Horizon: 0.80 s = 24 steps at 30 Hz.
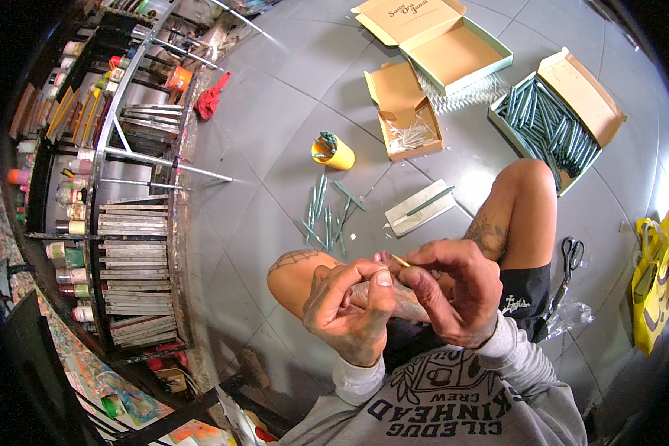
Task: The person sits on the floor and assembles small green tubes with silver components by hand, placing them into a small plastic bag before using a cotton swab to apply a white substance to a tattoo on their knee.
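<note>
Both hands are raised close together above my lap. My left hand (353, 306) is closed, thumb and forefinger pressed together, and what they hold, if anything, is too small to make out. My right hand (457, 288) pinches a thin yellowish stick (400, 260) between thumb and forefinger, its end pointing toward the left hand. Beyond them on the floor lie several slim dark green sticks (327, 223), pen-like in shape. Another dark green stick (431, 201) rests across a pale flat block (412, 216). More stand in a yellow cup (339, 156).
At the far right, an open box (507, 128) is full of dark green sticks. A small carton (394, 149) holds thin white pieces, beside an open larger box (490, 61) over bubble wrap. Scissors (570, 256), clear plastic (572, 316) and a yellow bag (650, 297) lie right. Shelves (97, 223) line the left.
</note>
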Motion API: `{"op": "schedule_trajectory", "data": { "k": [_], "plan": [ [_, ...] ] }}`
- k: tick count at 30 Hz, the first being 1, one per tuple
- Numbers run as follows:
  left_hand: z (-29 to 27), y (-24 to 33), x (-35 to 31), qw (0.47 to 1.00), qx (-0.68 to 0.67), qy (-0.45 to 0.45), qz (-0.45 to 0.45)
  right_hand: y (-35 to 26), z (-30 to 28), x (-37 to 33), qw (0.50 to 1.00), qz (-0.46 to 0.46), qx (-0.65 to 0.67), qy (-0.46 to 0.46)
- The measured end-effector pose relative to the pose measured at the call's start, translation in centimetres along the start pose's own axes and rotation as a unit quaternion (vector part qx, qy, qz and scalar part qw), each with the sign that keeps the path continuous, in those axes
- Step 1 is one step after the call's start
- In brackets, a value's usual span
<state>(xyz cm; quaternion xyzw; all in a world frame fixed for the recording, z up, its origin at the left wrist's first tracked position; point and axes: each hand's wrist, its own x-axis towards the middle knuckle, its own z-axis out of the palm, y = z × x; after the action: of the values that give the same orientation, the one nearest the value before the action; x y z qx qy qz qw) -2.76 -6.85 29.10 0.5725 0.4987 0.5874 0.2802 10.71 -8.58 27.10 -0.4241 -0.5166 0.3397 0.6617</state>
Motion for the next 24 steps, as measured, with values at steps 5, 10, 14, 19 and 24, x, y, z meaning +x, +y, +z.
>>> {"op": "schedule_trajectory", "data": {
  "k": [5, 10, 14, 19, 24],
  "plan": [
    [0.11, 0.18, 0.38, 1.0, -0.005, 0.004, 0.017, -0.62, -0.56, 0.13, 0.998, -0.035, -0.034, -0.047],
    [-0.2, 0.23, 0.03, 0.999, -0.035, 0.012, -0.029, -0.64, 0.04, -0.12, 0.999, -0.037, -0.009, -0.034],
    [-0.11, 0.08, -0.05, 0.999, -0.03, 0.024, -0.018, -0.49, 0.17, -0.2, 0.999, -0.04, -0.007, -0.034],
    [-0.47, 0.01, -0.05, 1.0, -0.019, 0.02, -0.007, -0.53, 0.26, -0.25, 0.998, -0.047, -0.012, -0.035],
    [-0.31, 0.07, -0.09, 0.999, -0.016, 0.028, -0.001, -0.65, 0.38, -0.3, 0.998, -0.042, -0.007, -0.036]
  ]
}}
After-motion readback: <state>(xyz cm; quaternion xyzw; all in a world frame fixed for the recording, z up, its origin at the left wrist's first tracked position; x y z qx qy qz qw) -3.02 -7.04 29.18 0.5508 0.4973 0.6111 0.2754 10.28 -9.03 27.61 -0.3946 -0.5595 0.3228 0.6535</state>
